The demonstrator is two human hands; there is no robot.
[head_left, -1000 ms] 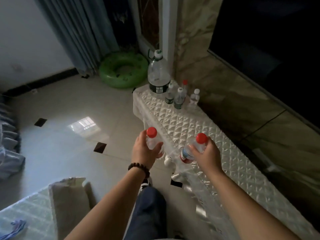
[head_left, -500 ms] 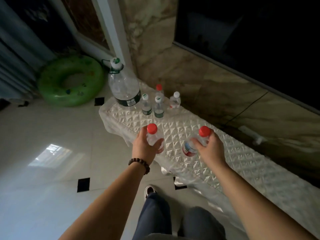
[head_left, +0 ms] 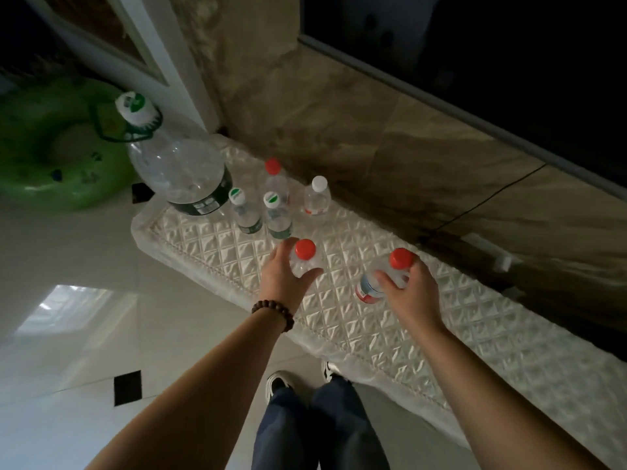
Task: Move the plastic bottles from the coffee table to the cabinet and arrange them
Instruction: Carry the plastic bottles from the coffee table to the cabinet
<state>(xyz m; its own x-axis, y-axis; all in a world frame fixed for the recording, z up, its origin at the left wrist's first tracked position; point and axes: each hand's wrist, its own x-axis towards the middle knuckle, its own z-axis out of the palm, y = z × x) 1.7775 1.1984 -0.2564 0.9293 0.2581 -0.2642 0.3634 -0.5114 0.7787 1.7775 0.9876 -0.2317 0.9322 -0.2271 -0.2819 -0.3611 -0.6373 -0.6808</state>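
Observation:
My left hand (head_left: 283, 278) grips a small clear bottle with a red cap (head_left: 304, 253) above the quilted white top of the cabinet (head_left: 390, 334). My right hand (head_left: 412, 293) holds a second red-capped bottle (head_left: 380, 279) with a red and blue label, tilted, a little to the right. At the cabinet's far end stand a large clear jug (head_left: 179, 167) with a green handle, two small green-capped bottles (head_left: 244, 212) (head_left: 276, 215), a red-capped bottle (head_left: 274, 178) and a white-capped bottle (head_left: 318, 196).
A green inflatable ring (head_left: 51, 147) lies on the tiled floor left of the cabinet. A marble wall (head_left: 373, 130) and a dark screen (head_left: 509, 62) rise behind it. My legs and shoes (head_left: 305, 418) are against the cabinet's front edge.
I have stepped closer to the cabinet and the view has swung toward it. Both hands have carried their bottles forward over the quilted top, nearer the group of standing bottles.

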